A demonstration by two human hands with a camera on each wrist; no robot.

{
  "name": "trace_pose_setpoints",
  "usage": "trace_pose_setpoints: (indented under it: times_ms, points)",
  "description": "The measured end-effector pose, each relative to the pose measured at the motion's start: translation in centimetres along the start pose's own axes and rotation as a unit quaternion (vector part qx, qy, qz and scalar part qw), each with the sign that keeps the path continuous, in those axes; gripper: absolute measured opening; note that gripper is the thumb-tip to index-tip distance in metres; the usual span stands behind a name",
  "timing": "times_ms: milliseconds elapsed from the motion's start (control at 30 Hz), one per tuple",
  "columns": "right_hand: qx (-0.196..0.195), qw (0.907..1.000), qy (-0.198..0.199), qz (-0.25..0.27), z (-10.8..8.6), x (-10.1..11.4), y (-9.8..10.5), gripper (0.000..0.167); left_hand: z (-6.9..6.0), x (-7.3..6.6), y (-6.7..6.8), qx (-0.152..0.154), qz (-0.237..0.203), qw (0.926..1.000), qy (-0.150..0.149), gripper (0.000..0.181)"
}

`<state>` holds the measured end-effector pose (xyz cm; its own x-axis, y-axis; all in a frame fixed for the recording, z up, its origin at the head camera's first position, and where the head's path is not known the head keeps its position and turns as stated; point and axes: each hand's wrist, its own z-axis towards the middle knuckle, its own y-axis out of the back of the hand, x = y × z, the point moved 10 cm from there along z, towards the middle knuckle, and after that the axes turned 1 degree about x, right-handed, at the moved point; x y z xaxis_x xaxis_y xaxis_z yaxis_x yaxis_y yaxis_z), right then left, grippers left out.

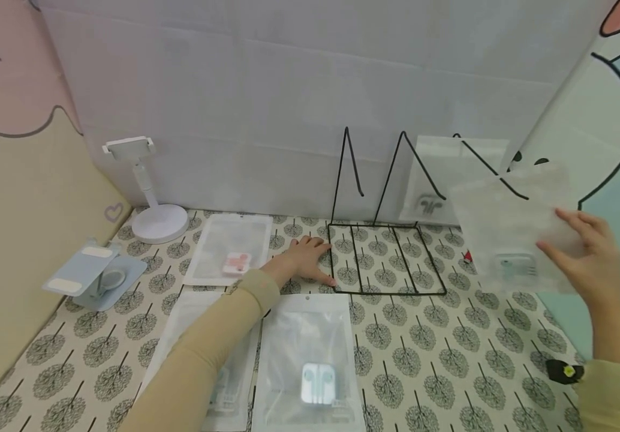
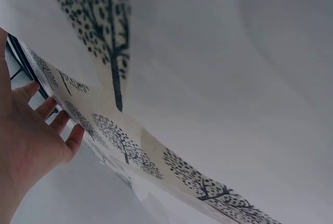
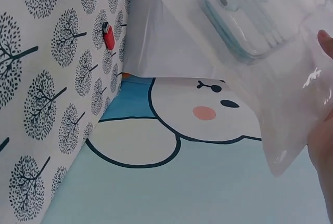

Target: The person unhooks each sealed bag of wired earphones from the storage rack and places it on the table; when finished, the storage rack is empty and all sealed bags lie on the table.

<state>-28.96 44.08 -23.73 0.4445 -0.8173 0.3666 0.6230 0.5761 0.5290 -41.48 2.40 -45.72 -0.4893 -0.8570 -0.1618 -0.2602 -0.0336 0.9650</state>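
Tree-print cloth (image 1: 461,375) is lying before a white backdrop (image 1: 267,78). Left hand (image 1: 306,261), fingers loose, is touching the wire rack (image 1: 391,294) at 9 o'clock; right hand (image 1: 596,258) is pinching a translucent bag (image 1: 496,222) of boxed earphones (image 3: 255,21) at rack's 3 o'clock.

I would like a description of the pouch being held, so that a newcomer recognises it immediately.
Find the black wire rack on the tree-print tablecloth. At its right side, the right hand holds up a translucent pouch. Unlike the neighbouring pouch behind it, which shows dark earphones, this one contains a white-and-teal earphone case.
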Motion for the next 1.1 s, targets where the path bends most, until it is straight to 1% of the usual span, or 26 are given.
trace_pose_setpoints:
  times_ms: [133,233,367,433,467,567,667,733,800,900,967,1067,1100]
  points:
    - [-0.001,0.9998,-0.017,-0.013,0.0,-0.2,0.7,0.062,0.0,0.1,0.0,0.000,0.001,1.0000,0.002,0.110]
    - [0.008,0.9983,-0.052,-0.027,-0.1,-0.6,1.1,0.065,0.0,0.0,0.0,0.000,-0.001,1.0000,0.000,0.110]
    - [0.032,0.9923,-0.103,-0.062,-0.7,-1.2,1.5,0.066,0.0,-0.1,-0.1,0.000,0.002,1.0000,-0.006,0.110]
    - [0.038,0.9901,-0.115,-0.071,-0.8,-1.3,1.8,0.066,0.0,-0.1,0.0,0.000,0.002,1.0000,-0.006,0.110]
    - [0.038,0.9900,-0.115,-0.073,-0.8,-1.3,1.9,0.066,-0.1,-0.1,0.0,0.000,0.003,1.0000,-0.006,0.110]
    - [0.034,0.9907,-0.114,-0.067,-0.8,-1.1,2.4,0.067,-0.2,-0.1,0.1,-0.002,0.004,1.0000,-0.004,0.109]
    - [0.021,0.9937,-0.099,-0.049,-0.8,-0.8,2.9,0.066,-0.4,-0.2,0.3,-0.002,0.004,1.0000,-0.003,0.108]
    - [0.010,0.9968,-0.074,-0.030,-0.9,-0.3,3.3,0.064,-0.4,-0.2,0.3,-0.001,0.002,1.0000,-0.003,0.108]
    - [0.000,0.9991,-0.042,-0.006,-1.0,0.3,3.7,0.059,-0.4,-0.2,0.3,0.000,0.003,1.0000,-0.002,0.108]
    - [-0.008,0.9998,-0.010,0.015,-1.4,0.8,4.2,0.053,-0.3,-0.1,0.2,-0.001,0.006,1.0000,-0.002,0.108]
    - [-0.011,0.9998,-0.003,0.017,-1.6,0.9,4.5,0.051,-0.2,-0.1,0.2,-0.002,0.010,0.9999,-0.003,0.108]
    - [-0.014,0.9999,0.001,0.008,-1.9,1.2,5.0,0.050,-0.2,-0.1,0.2,0.000,0.008,1.0000,-0.003,0.109]
    - [-0.015,0.9998,0.000,0.013,-2.0,1.3,5.1,0.050,-0.2,-0.1,0.2,0.001,0.007,1.0000,-0.003,0.109]
